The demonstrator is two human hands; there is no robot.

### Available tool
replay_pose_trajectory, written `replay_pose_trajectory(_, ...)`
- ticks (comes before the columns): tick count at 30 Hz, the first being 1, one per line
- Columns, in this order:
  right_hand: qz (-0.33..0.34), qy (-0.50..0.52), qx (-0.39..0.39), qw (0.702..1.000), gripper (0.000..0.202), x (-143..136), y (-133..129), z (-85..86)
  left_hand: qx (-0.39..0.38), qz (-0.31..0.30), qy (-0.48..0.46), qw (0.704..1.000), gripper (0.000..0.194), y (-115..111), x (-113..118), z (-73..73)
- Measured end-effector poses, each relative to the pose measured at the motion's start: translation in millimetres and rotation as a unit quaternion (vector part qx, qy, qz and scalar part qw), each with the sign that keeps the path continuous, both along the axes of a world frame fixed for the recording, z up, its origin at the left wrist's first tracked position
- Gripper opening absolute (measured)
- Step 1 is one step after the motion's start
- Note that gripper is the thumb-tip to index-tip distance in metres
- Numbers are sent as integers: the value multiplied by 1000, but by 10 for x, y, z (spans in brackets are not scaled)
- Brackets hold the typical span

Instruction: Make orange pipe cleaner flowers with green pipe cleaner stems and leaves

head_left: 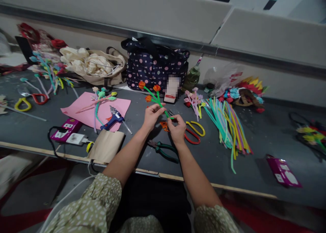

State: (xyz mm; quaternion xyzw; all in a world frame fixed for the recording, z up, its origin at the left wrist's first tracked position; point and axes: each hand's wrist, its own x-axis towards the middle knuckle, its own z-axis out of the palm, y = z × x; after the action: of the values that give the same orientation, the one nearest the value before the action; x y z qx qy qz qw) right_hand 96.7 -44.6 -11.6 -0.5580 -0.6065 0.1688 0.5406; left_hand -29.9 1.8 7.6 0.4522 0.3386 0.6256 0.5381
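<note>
A small bunch of pipe-cleaner flowers (159,99), with orange heads on green stems, is held up over the dark table. My left hand (153,115) pinches the stems partway down. Lower on the same stems, the fingers of my right hand (177,127) are closed at the green ends. Bits of orange pipe cleaner (164,126) lie between my hands. Scissors (195,131) with red and yellow handles rest by my right hand, their blades partly hidden. Green-handled pliers (164,151) lie below, between my forearms.
Loose coloured pipe cleaners (226,124) lie to the right. A glue gun (114,118) rests on pink paper (73,105) at left, above a purple power strip (66,129) and a brown paper piece (107,146). A dotted bag (155,65) and a bottle (193,77) stand behind.
</note>
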Motion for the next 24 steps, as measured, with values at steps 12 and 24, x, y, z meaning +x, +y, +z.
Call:
replay_pose_trajectory(12, -3, -38, -14, 999, 7, 11, 11, 9, 11, 20, 5, 1000, 23, 33, -9, -39)
replay_pose_trajectory(24, -13, -86, -11, 996, 7, 5, 22, -12, 31, 40, 41, 998, 24, 45, -6, -68)
